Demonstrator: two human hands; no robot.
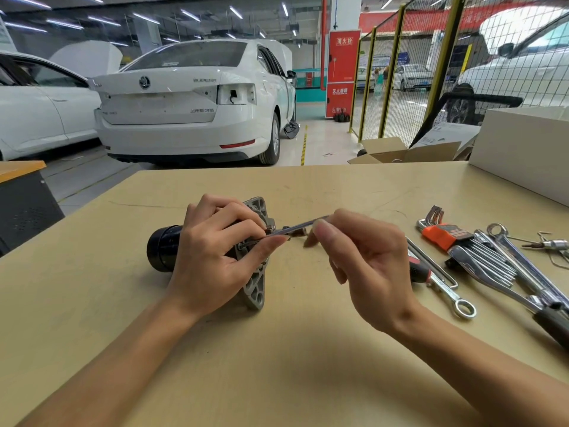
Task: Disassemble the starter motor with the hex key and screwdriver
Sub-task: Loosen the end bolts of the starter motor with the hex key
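Starter motor (pixel 163 248) gripped, hex key (pixel 295 227) pinched

On the bench (pixel 308 349), my left hand (pixel 212 260) grips the starter motor (pixel 163 248) while my right hand (pixel 366 260) pinches the hex key (pixel 295 227) set into its flange.

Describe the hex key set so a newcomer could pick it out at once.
Start at the tan table and look right of the right hand, to the tool pile. The hex key set lies at its far left: the only tool there with an orange holder.
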